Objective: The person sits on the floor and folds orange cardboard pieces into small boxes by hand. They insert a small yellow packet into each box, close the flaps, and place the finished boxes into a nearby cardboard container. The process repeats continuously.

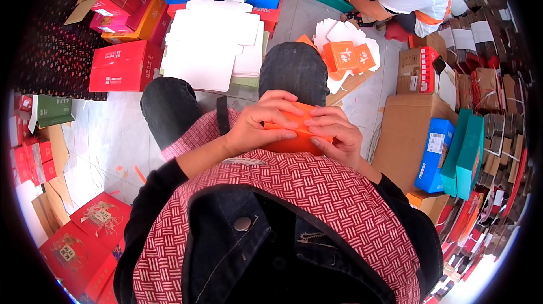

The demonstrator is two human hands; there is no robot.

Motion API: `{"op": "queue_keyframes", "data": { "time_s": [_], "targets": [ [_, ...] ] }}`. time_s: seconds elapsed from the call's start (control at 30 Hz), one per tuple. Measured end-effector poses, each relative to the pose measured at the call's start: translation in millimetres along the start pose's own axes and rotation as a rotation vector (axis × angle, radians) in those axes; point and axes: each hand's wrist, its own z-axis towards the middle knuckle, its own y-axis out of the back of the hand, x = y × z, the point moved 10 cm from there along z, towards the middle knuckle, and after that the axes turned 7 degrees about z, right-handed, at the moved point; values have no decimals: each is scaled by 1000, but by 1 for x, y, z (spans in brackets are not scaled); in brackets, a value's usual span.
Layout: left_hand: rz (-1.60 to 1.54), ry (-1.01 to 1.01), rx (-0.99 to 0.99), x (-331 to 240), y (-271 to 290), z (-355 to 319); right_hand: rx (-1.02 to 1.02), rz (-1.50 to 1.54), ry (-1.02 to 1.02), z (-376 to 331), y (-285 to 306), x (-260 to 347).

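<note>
A pale tiled floor is crowded with flat cartons. Over the person's lap, the left hand and right hand both clasp an orange box, fingers curled along its top edge. Beyond the box lie white card sheets; folded orange boxes sit beyond it to the right.

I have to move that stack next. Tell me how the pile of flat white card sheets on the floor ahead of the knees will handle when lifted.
The white card sheets lie flat and loosely offset, so they would probably slide apart unless squared first. They look thin, so a lifted edge may sag. As die-cut blanks with protruding flaps, their corners could likely bend or snag on the red boxes beside them.
</note>
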Motion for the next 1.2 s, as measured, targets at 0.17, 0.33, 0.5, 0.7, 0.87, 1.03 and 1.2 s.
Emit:
{"op": "queue_keyframes", "data": {
  "time_s": [0.17, 0.33, 0.5, 0.7, 0.87, 1.03, 1.2],
  "targets": [
    [-58, 135, -112, 7, 4, -4, -1, -59, 6, -1, -2, 0],
    [19, 138, -57, 13, 1, -7, 5, -70, 53, -4, -5, 2],
    [39, 142, -26, 17, -1, -13, -1, -62, 0, -8, -7, -5],
    [-304, 297, -185, 19, 5, -14, -49, -24, -41, -5, -1, -11],
    [-636, 694, -151, 27, -7, -17, 24, -108, 147, -7, -7, 18],
    [-417, 699, -138, 10, -6, -24, 120, -168, 223, -19, -15, 38],
    [-443, 644, -201, 11, -8, -29, 191, -182, 195, -22, -18, 39]
  ]
}}
